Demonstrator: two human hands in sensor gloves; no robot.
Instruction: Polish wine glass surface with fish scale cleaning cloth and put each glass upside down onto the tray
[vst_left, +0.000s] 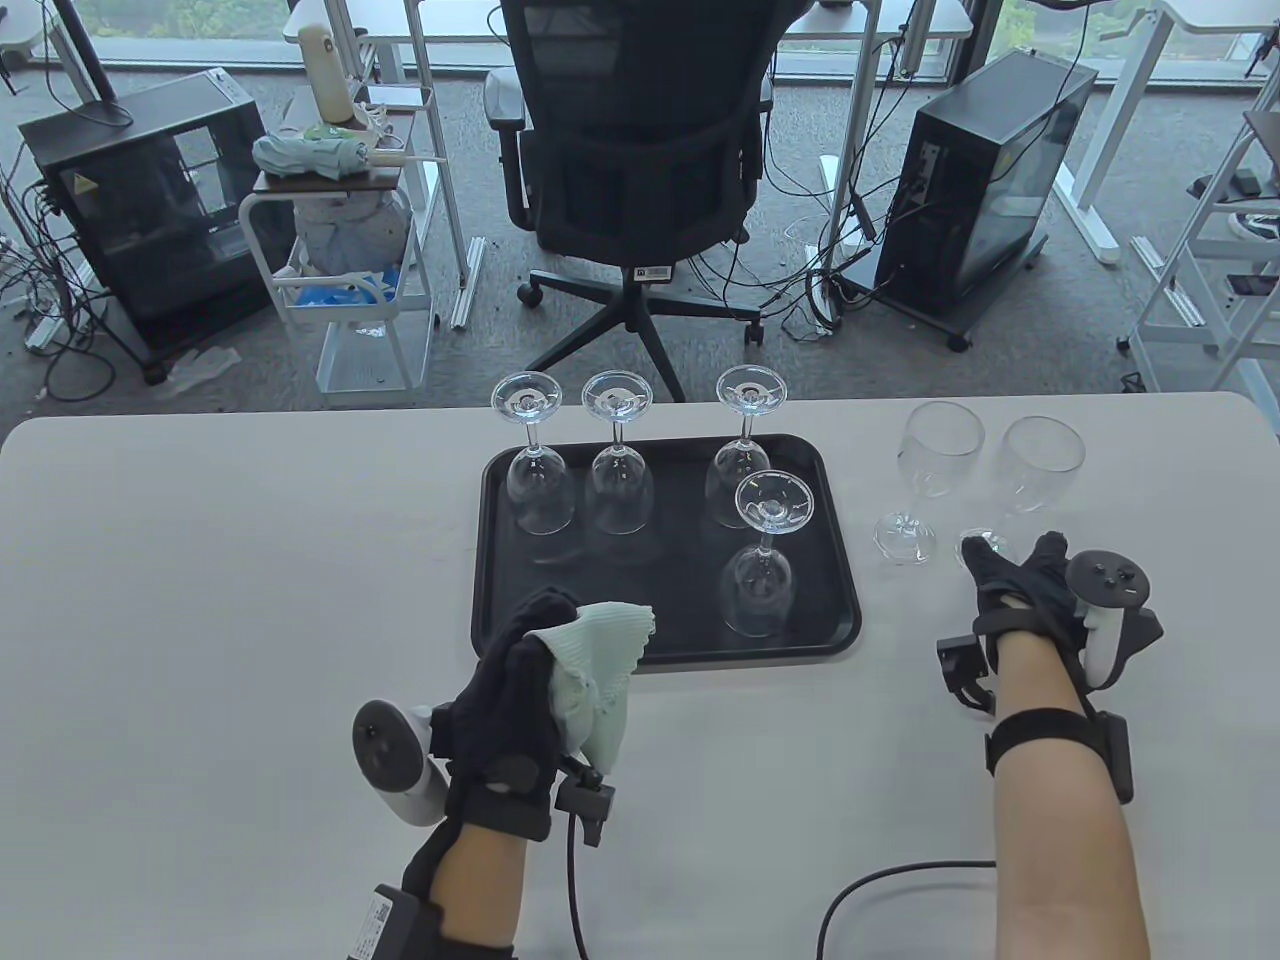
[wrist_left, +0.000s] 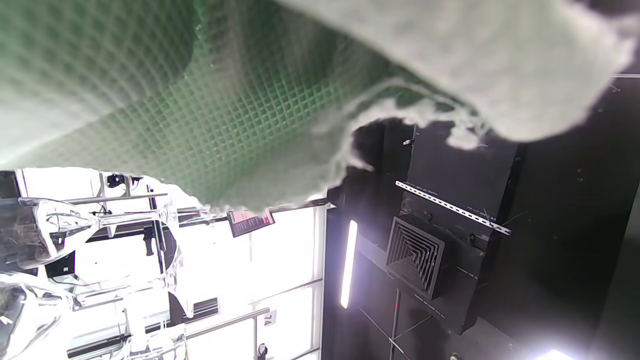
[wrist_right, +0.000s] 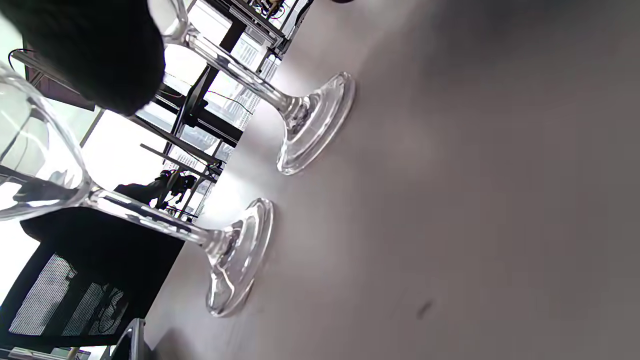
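Note:
Four wine glasses stand upside down on the black tray (vst_left: 500, 620); the nearest one (vst_left: 762, 570) is at its front right. Two upright glasses (vst_left: 940, 450) (vst_left: 1043, 463) stand on the table right of the tray. My right hand (vst_left: 1010, 572) lies by the foot of the right-hand one (vst_left: 985, 548), fingers stretched toward it and curled around nothing. In the right wrist view a black fingertip (wrist_right: 100, 55) hangs beside the stems of both upright glasses (wrist_right: 235, 255) (wrist_right: 315, 122). My left hand (vst_left: 520, 665) grips the bunched pale green cloth (vst_left: 600, 670) (wrist_left: 200, 100) at the tray's front edge.
The white table (vst_left: 200, 600) ends just beyond the tray. An office chair (vst_left: 640, 160), a cart (vst_left: 350, 250) and computer cases stand on the floor behind it. A cable (vst_left: 880, 890) runs across the table near my right forearm.

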